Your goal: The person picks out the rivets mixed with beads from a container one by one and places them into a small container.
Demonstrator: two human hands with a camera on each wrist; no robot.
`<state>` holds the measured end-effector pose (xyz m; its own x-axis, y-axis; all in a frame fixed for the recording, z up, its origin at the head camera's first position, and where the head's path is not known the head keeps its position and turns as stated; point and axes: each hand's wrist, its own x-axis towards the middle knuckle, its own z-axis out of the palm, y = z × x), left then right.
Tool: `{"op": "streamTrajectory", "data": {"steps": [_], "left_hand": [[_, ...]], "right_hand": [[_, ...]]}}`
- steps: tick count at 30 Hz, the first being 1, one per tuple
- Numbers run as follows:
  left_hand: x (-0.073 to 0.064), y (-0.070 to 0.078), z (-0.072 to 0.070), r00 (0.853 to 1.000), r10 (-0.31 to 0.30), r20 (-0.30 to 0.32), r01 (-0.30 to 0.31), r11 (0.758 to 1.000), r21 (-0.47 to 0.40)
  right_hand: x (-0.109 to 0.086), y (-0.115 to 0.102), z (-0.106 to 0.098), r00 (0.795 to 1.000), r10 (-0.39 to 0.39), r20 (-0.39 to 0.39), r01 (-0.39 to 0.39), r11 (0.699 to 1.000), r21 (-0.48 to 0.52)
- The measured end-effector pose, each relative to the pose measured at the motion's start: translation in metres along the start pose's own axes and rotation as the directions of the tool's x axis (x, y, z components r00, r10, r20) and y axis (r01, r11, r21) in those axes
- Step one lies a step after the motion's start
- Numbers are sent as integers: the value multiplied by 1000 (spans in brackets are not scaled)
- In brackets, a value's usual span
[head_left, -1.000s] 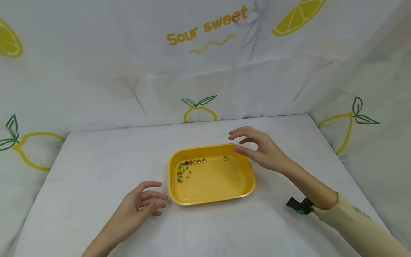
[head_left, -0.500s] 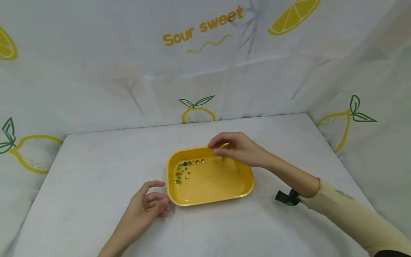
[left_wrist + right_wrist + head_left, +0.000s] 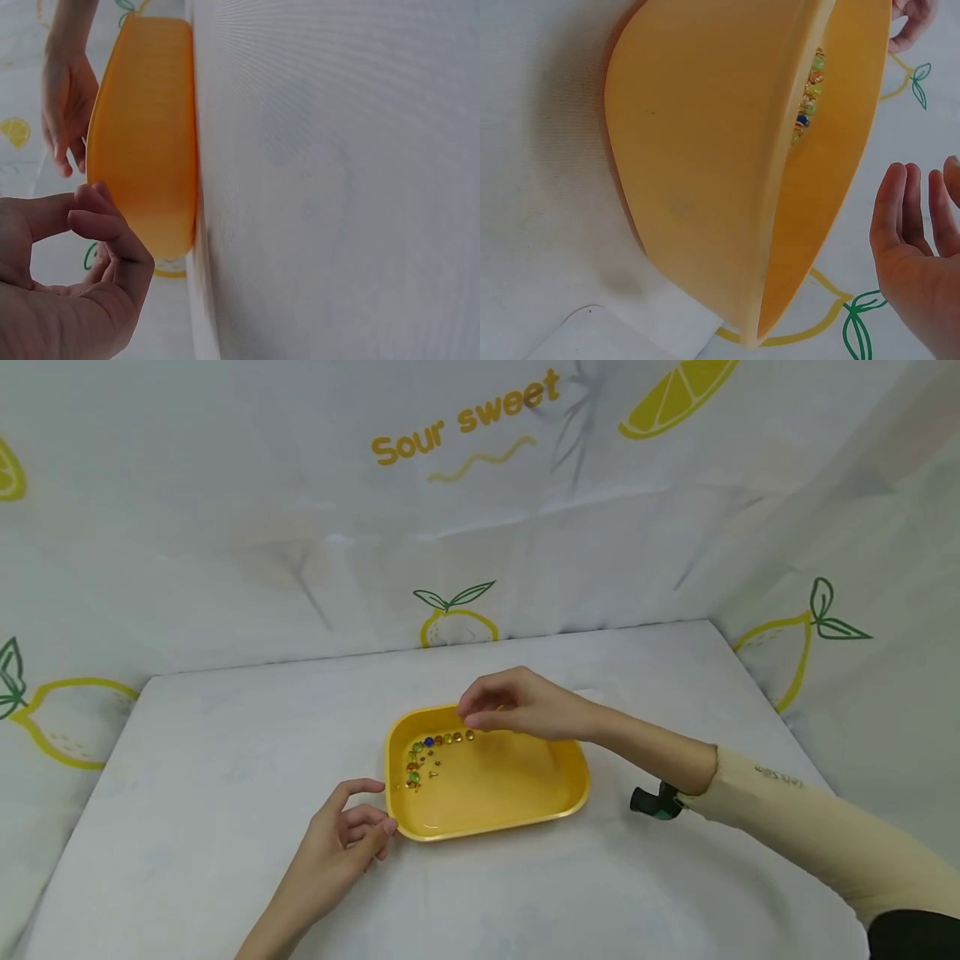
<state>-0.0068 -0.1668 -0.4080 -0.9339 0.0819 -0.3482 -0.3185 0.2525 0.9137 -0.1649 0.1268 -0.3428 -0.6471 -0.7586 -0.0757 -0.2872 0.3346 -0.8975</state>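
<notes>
A yellow tray stands on the table. Glass marbles line its back left side, a blue marble among green and amber ones. Small gold-coloured pieces lie beside them, one with a head and short stem. My left hand is at the tray's near left corner, thumb tip right at the rim, fingers loosely bent. Over the back of the tray hovers my right hand, its fingertips near the right end of the marble row. The right wrist view shows its fingers parted from the thumb, holding nothing.
White cloth covers the table. A lemon-printed curtain rises behind and at both sides. A black device is strapped under the right wrist. Something pale and flat lies close to the tray in the right wrist view.
My right hand has moved left over the tray, and the lone green marble on the right is now hidden behind it. My left hand has come closer to the corner.
</notes>
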Motion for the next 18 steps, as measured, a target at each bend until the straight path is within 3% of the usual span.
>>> {"op": "streamTrajectory", "data": {"steps": [9, 18], "left_hand": [[0, 0, 2, 1000, 3, -3, -3, 1000, 2], [0, 2, 1, 1000, -7, -4, 7, 1000, 15]], "right_hand": [[11, -4, 3, 994, 60, 87, -64, 997, 42], [26, -3, 8, 986, 61, 154, -65, 998, 25]]}}
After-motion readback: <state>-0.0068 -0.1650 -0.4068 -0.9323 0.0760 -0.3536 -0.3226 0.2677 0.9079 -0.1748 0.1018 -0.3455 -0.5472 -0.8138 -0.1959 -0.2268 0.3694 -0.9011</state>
